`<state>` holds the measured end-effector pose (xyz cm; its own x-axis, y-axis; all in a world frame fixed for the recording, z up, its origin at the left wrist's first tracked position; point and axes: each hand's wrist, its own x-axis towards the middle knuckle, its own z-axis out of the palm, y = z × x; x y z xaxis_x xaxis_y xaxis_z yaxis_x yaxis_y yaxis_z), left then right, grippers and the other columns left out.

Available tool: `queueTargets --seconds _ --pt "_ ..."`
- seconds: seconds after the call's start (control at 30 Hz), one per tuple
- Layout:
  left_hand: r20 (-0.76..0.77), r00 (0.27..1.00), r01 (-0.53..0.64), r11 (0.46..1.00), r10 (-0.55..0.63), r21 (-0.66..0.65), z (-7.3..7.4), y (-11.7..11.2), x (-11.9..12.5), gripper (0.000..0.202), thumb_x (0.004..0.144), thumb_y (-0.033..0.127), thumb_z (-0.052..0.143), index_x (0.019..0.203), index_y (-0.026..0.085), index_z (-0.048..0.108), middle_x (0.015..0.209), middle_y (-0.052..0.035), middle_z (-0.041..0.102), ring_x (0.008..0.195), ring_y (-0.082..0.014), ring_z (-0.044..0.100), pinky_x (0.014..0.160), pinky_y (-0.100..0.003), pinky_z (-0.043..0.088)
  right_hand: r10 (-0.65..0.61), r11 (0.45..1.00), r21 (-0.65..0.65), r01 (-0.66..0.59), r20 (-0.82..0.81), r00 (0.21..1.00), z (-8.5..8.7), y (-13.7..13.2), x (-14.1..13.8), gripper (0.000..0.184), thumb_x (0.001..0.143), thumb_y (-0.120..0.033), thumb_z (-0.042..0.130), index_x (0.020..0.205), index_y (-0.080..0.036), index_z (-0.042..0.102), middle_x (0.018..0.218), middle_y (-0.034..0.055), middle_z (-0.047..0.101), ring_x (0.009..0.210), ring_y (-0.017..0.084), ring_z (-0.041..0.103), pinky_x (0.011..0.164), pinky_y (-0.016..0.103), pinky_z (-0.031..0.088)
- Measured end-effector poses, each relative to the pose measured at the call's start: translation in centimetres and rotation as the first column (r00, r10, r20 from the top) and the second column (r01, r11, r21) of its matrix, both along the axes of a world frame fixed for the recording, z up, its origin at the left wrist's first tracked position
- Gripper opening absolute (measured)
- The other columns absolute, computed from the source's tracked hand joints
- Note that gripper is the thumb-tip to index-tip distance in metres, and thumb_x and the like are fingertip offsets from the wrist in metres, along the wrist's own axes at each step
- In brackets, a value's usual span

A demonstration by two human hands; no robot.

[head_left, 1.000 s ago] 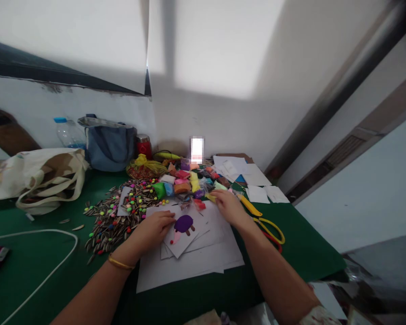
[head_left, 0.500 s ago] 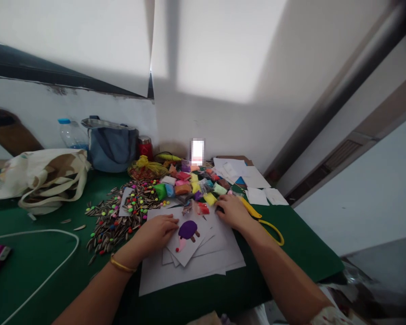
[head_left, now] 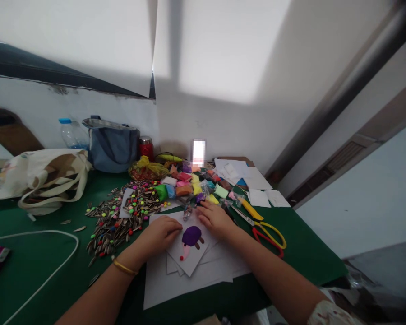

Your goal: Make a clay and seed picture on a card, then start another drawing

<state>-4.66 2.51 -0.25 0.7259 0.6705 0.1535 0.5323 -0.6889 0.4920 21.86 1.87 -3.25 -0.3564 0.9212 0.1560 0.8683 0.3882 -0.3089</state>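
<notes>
A small white card [head_left: 191,262] carries a clay animal [head_left: 191,236] with a purple body, pink snout, red nose and brown legs. My left hand [head_left: 164,232] lies on the card's left edge, fingers stretched out and close together. Over the top right of the card is my right hand [head_left: 216,220], its fingers extended near the clay packets, with nothing seen in them. More white cards and a large white sheet [head_left: 155,289] lie beneath. To the right of my right hand rest scissors [head_left: 257,225] with red and yellow handles, beside a yellow-handled tool [head_left: 252,209].
Several coloured clay packets [head_left: 183,190] are heaped behind the paper. Striped seeds and small coloured balls [head_left: 122,225] spread to the left. Farther left are a canvas bag [head_left: 54,180], a blue bag [head_left: 113,146] and a white cable [head_left: 50,275]. White papers [head_left: 257,178] lie at the back right.
My right hand has moved left from beside the packets to over the card, uncovering more of the scissors. The card and the sheet appear slightly lower and further right.
</notes>
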Motion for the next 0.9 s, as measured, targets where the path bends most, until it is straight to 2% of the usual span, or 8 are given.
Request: queueTargets --seconds 0.17,0.3,0.4,0.47,0.53,0.63,0.77,0.9 --pt "-0.007 1.000 0.001 1.000 -0.001 -0.004 -0.3 0.2 0.0 0.022 0.091 0.024 0.054 0.102 0.022 0.072 0.104 -0.0046 0.073 0.100 -0.0206 0.063 0.094 -0.034 0.045 -0.066 0.998 -0.006 0.066 -0.005 0.998 0.3 2.9 0.5 0.049 0.093 -0.030 0.049 0.137 -0.010 0.054 0.149 0.0170 0.043 0.142 0.028 0.032 0.118 0.045 0.027" --pt "-0.008 1.000 -0.004 1.000 0.004 0.010 -0.3 0.2 0.1 0.022 0.093 0.026 0.053 0.102 0.022 0.072 0.104 -0.0043 0.073 0.099 -0.0203 0.063 0.094 -0.034 0.044 0.092 0.995 -0.021 -0.094 -0.095 0.991 0.2 4.1 -0.3 0.051 0.090 -0.020 0.046 0.139 -0.009 0.051 0.152 0.0155 0.038 0.143 0.025 0.032 0.119 0.044 0.026" --pt "-0.004 1.000 -0.006 1.000 0.006 0.005 -0.2 0.2 0.2 0.021 0.093 0.025 0.053 0.101 0.023 0.072 0.103 -0.0037 0.073 0.098 -0.0197 0.063 0.093 -0.033 0.044 0.195 0.980 0.011 -0.198 -0.227 0.954 1.3 4.8 -0.2 0.050 0.091 -0.017 0.041 0.139 -0.014 0.052 0.152 0.0103 0.041 0.141 0.021 0.035 0.117 0.040 0.030" --pt "-0.002 1.000 -0.008 1.000 0.008 0.003 -0.2 0.3 0.1 0.022 0.092 0.025 0.053 0.102 0.023 0.072 0.103 -0.0036 0.073 0.099 -0.0196 0.063 0.093 -0.032 0.044 0.127 0.992 0.050 -0.117 -0.303 0.945 2.6 5.2 0.8 0.050 0.091 -0.016 0.037 0.139 -0.019 0.052 0.149 0.0063 0.045 0.139 0.018 0.039 0.116 0.038 0.031" --pt "-0.007 1.000 -0.013 1.000 0.013 0.001 -0.2 0.3 0.1 0.022 0.092 0.025 0.052 0.103 0.024 0.072 0.105 -0.0037 0.073 0.100 -0.0200 0.063 0.093 -0.033 0.044 -0.059 0.996 0.052 0.079 -0.308 0.949 4.0 5.6 2.6 0.048 0.092 -0.017 0.035 0.135 -0.020 0.055 0.143 0.0055 0.053 0.133 0.017 0.046 0.113 0.034 0.035" --pt "-0.021 1.000 -0.019 1.000 0.019 -0.002 -0.2 0.4 0.2 0.023 0.093 0.026 0.051 0.101 0.024 0.073 0.105 -0.0039 0.073 0.100 -0.0208 0.062 0.093 -0.034 0.044 -0.333 0.943 -0.024 0.333 -0.139 0.933 5.4 5.7 5.9 0.041 0.093 -0.019 0.037 0.124 -0.021 0.064 0.128 0.0068 0.064 0.119 0.020 0.057 0.100 0.032 0.044" --pt "-0.023 1.000 -0.004 1.000 0.005 0.007 -0.2 0.4 0.2 0.024 0.094 0.027 0.050 0.102 0.023 0.073 0.105 -0.0039 0.073 0.100 -0.0209 0.062 0.094 -0.035 0.044 -0.313 0.941 -0.141 0.307 -0.025 0.949 5.1 4.6 8.8 0.020 0.085 -0.032 0.059 0.092 -0.022 0.075 0.096 0.0064 0.074 0.088 0.023 0.067 0.079 0.030 0.049" --pt "-0.020 1.000 0.001 1.000 -0.001 0.002 -0.3 0.5 0.3 0.024 0.094 0.026 0.051 0.102 0.023 0.073 0.105 -0.0040 0.073 0.099 -0.0210 0.062 0.093 -0.034 0.045 -0.235 0.955 -0.173 0.242 0.056 0.970 3.6 3.6 8.4 0.034 0.070 -0.046 0.077 0.094 -0.022 0.075 0.097 0.0070 0.072 0.089 0.025 0.065 0.075 0.029 0.048"
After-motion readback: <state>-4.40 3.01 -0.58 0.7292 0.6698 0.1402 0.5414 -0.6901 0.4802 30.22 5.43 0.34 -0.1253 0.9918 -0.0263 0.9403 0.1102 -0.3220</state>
